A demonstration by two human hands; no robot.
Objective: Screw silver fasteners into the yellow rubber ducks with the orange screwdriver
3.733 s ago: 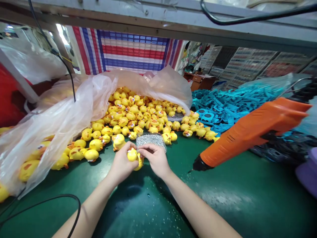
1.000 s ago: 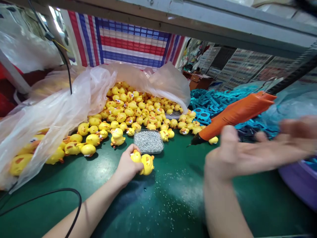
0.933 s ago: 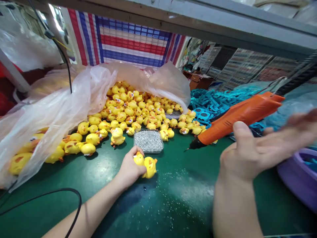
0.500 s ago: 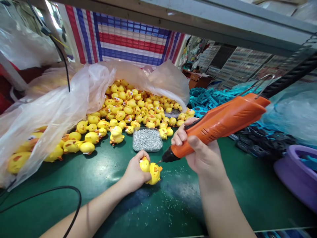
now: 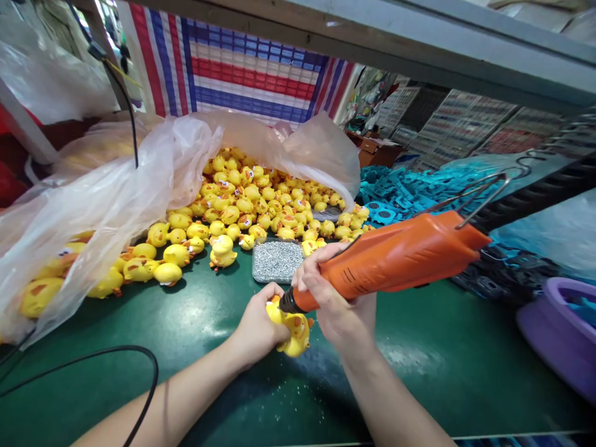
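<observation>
My left hand (image 5: 261, 321) is closed around a yellow toy duck (image 5: 298, 335) just above the green tabletop. An orange electric screwdriver (image 5: 395, 257) lies in the grip of my right hand (image 5: 342, 304), its black nose down against the duck near my left fingers. The bit's tip is hidden there. Right behind my hands stands a clear plastic box (image 5: 277, 261) filled with small silvery screws. To the left of this box another yellow duck (image 5: 222, 251) sits by itself.
A big pile of yellow ducks (image 5: 251, 198) spills from a clear plastic bag (image 5: 153, 167) at the back. Turquoise parts (image 5: 405, 186) and black parts (image 5: 503, 273) lie at right, near a purple basin (image 5: 549, 335). A black cable (image 5: 135, 351) loops at left; a metal beam (image 5: 372, 49) spans overhead.
My right hand has brought the screwdriver left and down, so its nose now meets the duck. The left hand keeps its hold, with the duck turned slightly.
</observation>
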